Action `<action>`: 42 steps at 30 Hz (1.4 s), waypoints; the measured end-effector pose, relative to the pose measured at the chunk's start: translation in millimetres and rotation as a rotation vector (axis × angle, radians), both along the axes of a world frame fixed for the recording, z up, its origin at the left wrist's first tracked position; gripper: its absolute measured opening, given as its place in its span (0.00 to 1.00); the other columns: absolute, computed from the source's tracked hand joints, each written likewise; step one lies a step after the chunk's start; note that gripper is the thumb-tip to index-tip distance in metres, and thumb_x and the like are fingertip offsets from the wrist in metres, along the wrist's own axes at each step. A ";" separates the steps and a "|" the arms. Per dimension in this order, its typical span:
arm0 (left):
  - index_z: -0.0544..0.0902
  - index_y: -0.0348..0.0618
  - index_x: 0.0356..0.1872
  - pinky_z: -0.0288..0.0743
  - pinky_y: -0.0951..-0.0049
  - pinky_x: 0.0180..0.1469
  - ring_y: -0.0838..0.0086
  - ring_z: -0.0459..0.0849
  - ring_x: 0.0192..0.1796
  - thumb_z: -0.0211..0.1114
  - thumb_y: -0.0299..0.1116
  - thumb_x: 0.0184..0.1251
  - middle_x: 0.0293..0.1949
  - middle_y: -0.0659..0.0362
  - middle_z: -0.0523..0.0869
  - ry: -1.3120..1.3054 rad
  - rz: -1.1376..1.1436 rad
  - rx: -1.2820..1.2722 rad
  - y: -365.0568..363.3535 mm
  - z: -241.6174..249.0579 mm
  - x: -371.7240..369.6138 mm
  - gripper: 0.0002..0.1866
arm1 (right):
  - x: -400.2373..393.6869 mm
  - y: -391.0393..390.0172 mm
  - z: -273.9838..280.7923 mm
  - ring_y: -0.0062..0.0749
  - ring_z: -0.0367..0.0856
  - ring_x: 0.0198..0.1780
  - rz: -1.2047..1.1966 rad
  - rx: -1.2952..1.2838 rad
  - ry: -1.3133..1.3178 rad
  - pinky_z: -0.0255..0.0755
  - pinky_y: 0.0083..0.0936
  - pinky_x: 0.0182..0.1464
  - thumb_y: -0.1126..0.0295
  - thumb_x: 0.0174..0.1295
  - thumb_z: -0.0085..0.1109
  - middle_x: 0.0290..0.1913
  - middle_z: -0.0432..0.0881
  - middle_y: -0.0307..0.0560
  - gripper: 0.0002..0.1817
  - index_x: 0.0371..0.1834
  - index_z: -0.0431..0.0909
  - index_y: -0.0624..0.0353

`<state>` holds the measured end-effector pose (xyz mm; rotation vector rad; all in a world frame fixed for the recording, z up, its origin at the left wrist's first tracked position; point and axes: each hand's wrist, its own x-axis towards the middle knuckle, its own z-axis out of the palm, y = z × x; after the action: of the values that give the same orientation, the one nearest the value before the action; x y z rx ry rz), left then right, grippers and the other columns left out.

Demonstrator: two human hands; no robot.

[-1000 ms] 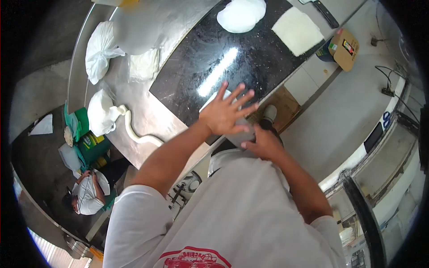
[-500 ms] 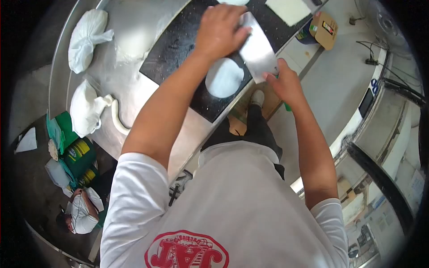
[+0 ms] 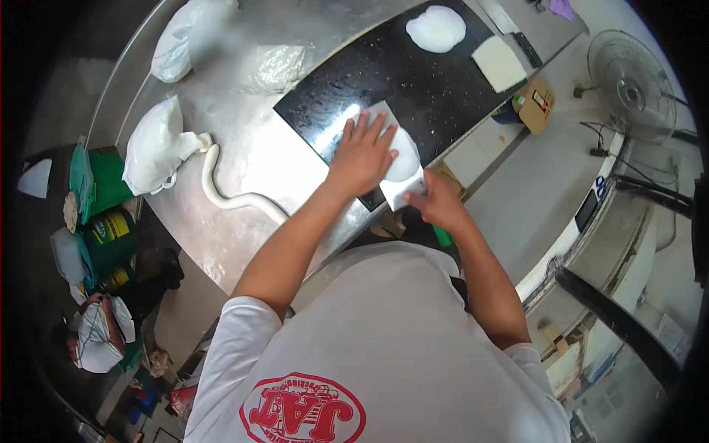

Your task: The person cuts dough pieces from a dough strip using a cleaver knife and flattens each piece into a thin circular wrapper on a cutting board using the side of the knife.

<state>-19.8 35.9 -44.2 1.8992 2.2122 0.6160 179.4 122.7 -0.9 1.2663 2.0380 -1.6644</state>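
Note:
My left hand (image 3: 362,153) lies with its fingers spread on the broad metal blade (image 3: 382,117), beside a round white dough piece (image 3: 404,156). Whether this piece is on or under the blade is hard to tell. My right hand (image 3: 442,201) is closed around the blade's handle end; the handle is mostly hidden. Both hands are over the near edge of a black board (image 3: 436,111). Another flat white round (image 3: 436,29) rests at the board's far end, near a white square slab (image 3: 499,64).
On the metal table (image 3: 244,173) are a white dough rope (image 3: 229,201), a tied white bag (image 3: 156,148), another bag (image 3: 177,44) and clear plastic (image 3: 279,68). A black-handled knife (image 3: 526,50) lies at the far right. A person (image 3: 103,332) is at lower left.
The view has shifted, showing more of the board's far end. My left hand has gone from the blade's far edge to lying on it, and the blade has come down to the white round.

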 end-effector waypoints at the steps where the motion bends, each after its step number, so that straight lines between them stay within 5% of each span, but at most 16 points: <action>1: 0.78 0.41 0.65 0.57 0.39 0.78 0.38 0.63 0.78 0.62 0.41 0.75 0.74 0.43 0.71 -0.054 0.006 0.036 -2.7 4.5 4.5 0.23 | 4.6 2.0 10.3 0.19 0.73 0.18 -0.010 -0.021 0.075 0.69 0.24 0.21 0.63 0.66 0.70 0.31 0.80 0.40 0.22 0.57 0.76 0.63; 3: 0.84 0.42 0.51 0.63 0.43 0.75 0.44 0.71 0.73 0.68 0.36 0.69 0.66 0.48 0.80 -0.183 0.006 0.152 -5.2 11.7 15.3 0.14 | 21.7 14.5 11.8 0.20 0.73 0.19 0.072 -0.032 0.012 0.70 0.24 0.22 0.63 0.66 0.70 0.31 0.80 0.40 0.23 0.58 0.76 0.63; 6: 0.83 0.43 0.46 0.78 0.55 0.56 0.55 0.86 0.54 0.70 0.30 0.66 0.49 0.52 0.88 -0.370 -0.026 -0.012 1.4 30.8 25.2 0.10 | 35.5 28.8 13.2 0.20 0.74 0.21 0.138 -0.112 -0.030 0.70 0.24 0.23 0.64 0.66 0.70 0.31 0.81 0.40 0.24 0.61 0.75 0.63; 7: 0.83 0.43 0.46 0.78 0.55 0.56 0.55 0.86 0.54 0.70 0.30 0.66 0.49 0.52 0.88 -0.364 -0.019 -0.020 10.3 37.6 28.8 0.10 | 41.2 36.7 9.6 0.21 0.76 0.25 0.143 -0.122 0.015 0.72 0.25 0.27 0.64 0.66 0.69 0.34 0.82 0.41 0.24 0.60 0.76 0.64; 9: 0.83 0.42 0.53 0.78 0.69 0.46 0.72 0.85 0.41 0.72 0.29 0.67 0.40 0.59 0.87 -0.910 0.025 -0.165 29.1 54.8 41.3 0.14 | 58.6 50.5 3.6 0.23 0.80 0.34 0.151 -0.158 0.100 0.77 0.27 0.36 0.63 0.65 0.69 0.40 0.85 0.44 0.24 0.60 0.76 0.65; 10: 0.83 0.42 0.53 0.78 0.69 0.46 0.72 0.85 0.41 0.72 0.29 0.67 0.40 0.59 0.87 -0.899 0.032 -0.179 41.0 60.1 46.2 0.14 | 67.3 59.1 1.2 0.23 0.80 0.34 0.151 -0.172 0.112 0.77 0.27 0.36 0.63 0.65 0.69 0.40 0.85 0.44 0.24 0.60 0.76 0.65; 12: 0.83 0.44 0.56 0.73 0.79 0.42 0.84 0.79 0.37 0.75 0.29 0.68 0.39 0.66 0.84 -1.228 0.147 -0.127 70.6 69.7 50.8 0.18 | 81.1 83.8 -2.8 0.37 0.84 0.50 0.158 -0.104 0.161 0.76 0.35 0.55 0.63 0.63 0.71 0.46 0.85 0.53 0.24 0.57 0.76 0.65; 14: 0.83 0.47 0.59 0.68 0.84 0.37 0.90 0.74 0.36 0.73 0.27 0.68 0.40 0.71 0.83 -1.186 0.211 -0.034 103.8 80.5 40.3 0.19 | 95.6 111.7 -1.0 0.35 0.84 0.50 0.128 -0.100 0.153 0.76 0.34 0.55 0.62 0.62 0.71 0.45 0.85 0.52 0.24 0.55 0.76 0.65; 18: 0.78 0.40 0.62 0.79 0.75 0.52 0.77 0.85 0.47 0.68 0.26 0.72 0.47 0.59 0.87 -1.474 0.452 0.403 182.9 47.4 -7.7 0.20 | 125.0 159.3 0.8 0.30 0.83 0.46 -0.005 -0.079 0.180 0.76 0.33 0.50 0.63 0.62 0.70 0.42 0.85 0.49 0.22 0.52 0.76 0.66; 20: 0.81 0.42 0.57 0.79 0.73 0.52 0.76 0.85 0.45 0.66 0.27 0.73 0.45 0.61 0.87 -0.962 0.700 0.336 203.0 31.8 -21.8 0.14 | 124.6 178.1 24.2 0.29 0.82 0.41 -0.093 -0.122 0.164 0.76 0.31 0.45 0.64 0.63 0.70 0.40 0.84 0.47 0.20 0.51 0.77 0.65; 21: 0.81 0.42 0.57 0.79 0.73 0.52 0.76 0.85 0.45 0.66 0.27 0.73 0.45 0.61 0.87 -0.957 0.712 0.342 203.8 36.0 -16.9 0.14 | 125.2 186.4 32.1 0.28 0.81 0.37 -0.197 -0.165 0.142 0.75 0.30 0.40 0.65 0.63 0.69 0.39 0.84 0.46 0.19 0.51 0.77 0.64; 23: 0.84 0.42 0.50 0.79 0.72 0.52 0.76 0.84 0.44 0.66 0.29 0.73 0.42 0.62 0.86 -0.694 0.539 0.153 194.0 62.5 6.2 0.08 | 144.3 201.7 2.1 0.25 0.79 0.33 -0.162 -0.047 0.237 0.73 0.27 0.35 0.66 0.64 0.69 0.38 0.83 0.43 0.18 0.51 0.77 0.64; 25: 0.84 0.44 0.41 0.76 0.75 0.49 0.77 0.82 0.46 0.69 0.27 0.71 0.41 0.62 0.86 -1.248 0.252 0.159 185.7 125.5 68.3 0.03 | 154.7 213.5 -10.2 0.23 0.76 0.28 -0.139 0.052 0.334 0.71 0.25 0.29 0.67 0.64 0.68 0.37 0.82 0.41 0.17 0.51 0.77 0.63; 28: 0.85 0.44 0.34 0.77 0.62 0.44 0.62 0.82 0.37 0.67 0.41 0.75 0.33 0.55 0.88 -1.634 -0.387 0.553 197.1 200.2 129.2 0.12 | 147.4 220.5 -12.4 0.20 0.74 0.25 -0.206 -0.050 0.262 0.68 0.21 0.25 0.68 0.65 0.67 0.36 0.81 0.39 0.15 0.51 0.77 0.61; 30: 0.85 0.44 0.33 0.77 0.62 0.43 0.62 0.82 0.37 0.67 0.40 0.74 0.33 0.55 0.88 -1.715 -0.639 0.639 209.5 233.8 146.6 0.12 | 144.2 224.8 -23.4 0.18 0.74 0.25 -0.301 -0.159 0.280 0.68 0.21 0.26 0.68 0.65 0.66 0.35 0.80 0.38 0.14 0.50 0.76 0.60; 42: 0.84 0.44 0.32 0.75 0.62 0.38 0.60 0.81 0.35 0.68 0.37 0.70 0.31 0.56 0.84 -1.343 -0.731 0.586 214.7 267.7 163.7 0.09 | 121.2 233.5 -19.5 0.16 0.72 0.26 -0.200 -0.073 0.298 0.68 0.20 0.27 0.70 0.66 0.66 0.34 0.80 0.38 0.12 0.48 0.75 0.60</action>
<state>143.9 250.5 223.5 1.4492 0.4964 1.7420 300.6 356.2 -20.4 1.3009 2.0401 -2.1120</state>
